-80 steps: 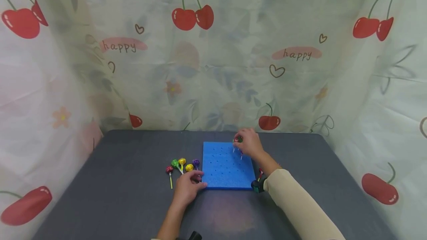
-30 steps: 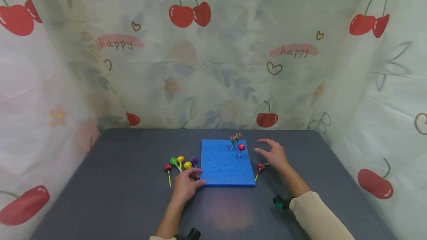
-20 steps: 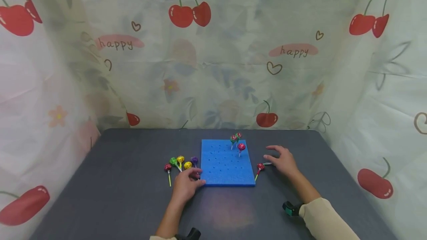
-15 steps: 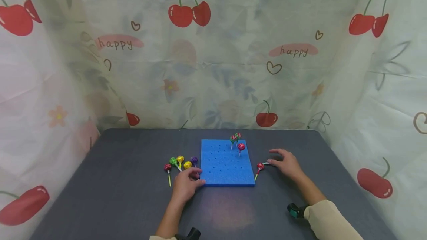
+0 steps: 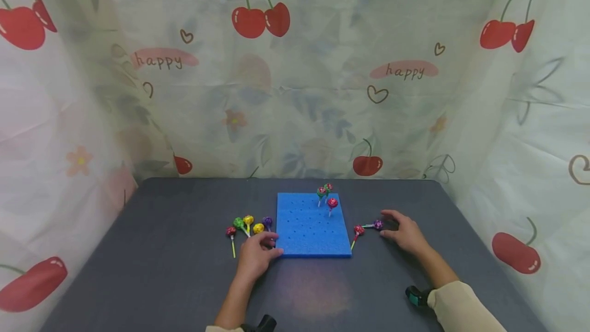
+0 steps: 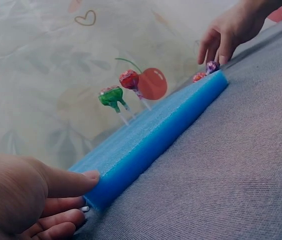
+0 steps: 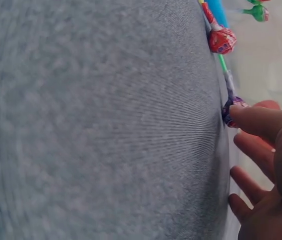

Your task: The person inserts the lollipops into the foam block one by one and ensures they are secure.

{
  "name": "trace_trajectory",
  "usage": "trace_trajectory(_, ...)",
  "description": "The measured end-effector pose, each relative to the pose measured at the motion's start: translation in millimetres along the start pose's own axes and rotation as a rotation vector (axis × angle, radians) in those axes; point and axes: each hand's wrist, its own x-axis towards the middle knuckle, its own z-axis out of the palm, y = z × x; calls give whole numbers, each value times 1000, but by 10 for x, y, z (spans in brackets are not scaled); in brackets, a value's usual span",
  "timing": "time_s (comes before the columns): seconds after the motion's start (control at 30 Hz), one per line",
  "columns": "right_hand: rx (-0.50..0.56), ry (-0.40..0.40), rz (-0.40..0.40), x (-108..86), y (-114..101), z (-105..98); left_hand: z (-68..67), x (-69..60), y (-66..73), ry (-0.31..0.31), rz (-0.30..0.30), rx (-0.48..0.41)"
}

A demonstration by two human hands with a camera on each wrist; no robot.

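A blue foam board point(image 5: 313, 234) with rows of small holes lies on the table. Three lollipops stand upright in its far right part, among them a red one point(image 5: 332, 203) and a green-and-red one point(image 5: 321, 191). My left hand point(image 5: 256, 257) rests against the board's near left corner, thumb touching it and fingers relaxed beside it. My right hand point(image 5: 405, 232) is just right of a purple lollipop point(image 5: 378, 224) lying on the table, thumb and fingers apart. In the right wrist view the thumb overlaps the purple head point(image 7: 230, 112); contact is unclear. A red lollipop point(image 5: 358, 230) lies beside it.
Left of the board lie several loose lollipops: a red one point(image 5: 231, 231), a green one point(image 5: 238, 223), yellow ones point(image 5: 249, 220) and a purple one point(image 5: 267, 222). A printed curtain point(image 5: 295, 117) closes off the back and sides of the grey table point(image 5: 184, 270).
My right hand has left the upright lollipops, where three now stand in the board, and moved right and nearer to the purple lollipop. My left hand stays at the board.
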Motion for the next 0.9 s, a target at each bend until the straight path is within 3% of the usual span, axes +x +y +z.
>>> trace_trajectory(0.73, 26, 99, 2, 43, -34, 104, 5, 0, -7, 1, 0, -4)
trace_trajectory(0.9, 87, 129, 4, 58, -92, 88, 6, 1, -2, 11, -6, -1)
